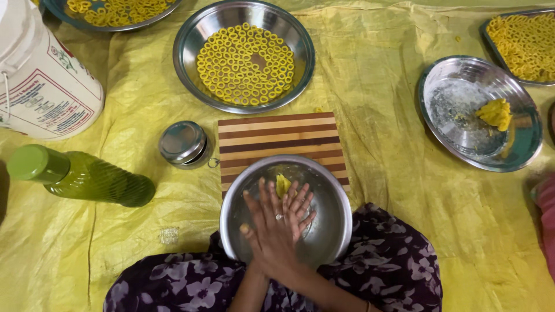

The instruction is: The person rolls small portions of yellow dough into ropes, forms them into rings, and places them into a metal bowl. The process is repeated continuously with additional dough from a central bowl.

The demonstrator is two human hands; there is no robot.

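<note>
My two hands are pressed flat together, palm to palm, over a steel bowl [338,199] in my lap. My right hand [270,231] lies on top with a ring on one finger. Only the fingers of my left hand [306,205] show, fanned out from underneath to the right. A piece of yellow dough [282,185] sticks out from between the palms at the fingertips. The bowl's far rim overlaps a striped wooden board [277,136].
Everything sits on a yellow sheet [376,104]. A steel dish of yellow dough rings [245,60] lies beyond the board. At left are a small steel tin [182,143], a green bottle [81,176] and a white tub [40,81]. At right is a steel plate with a dough lump [494,112]. Ring trays [523,43] [113,11] sit in the far corners.
</note>
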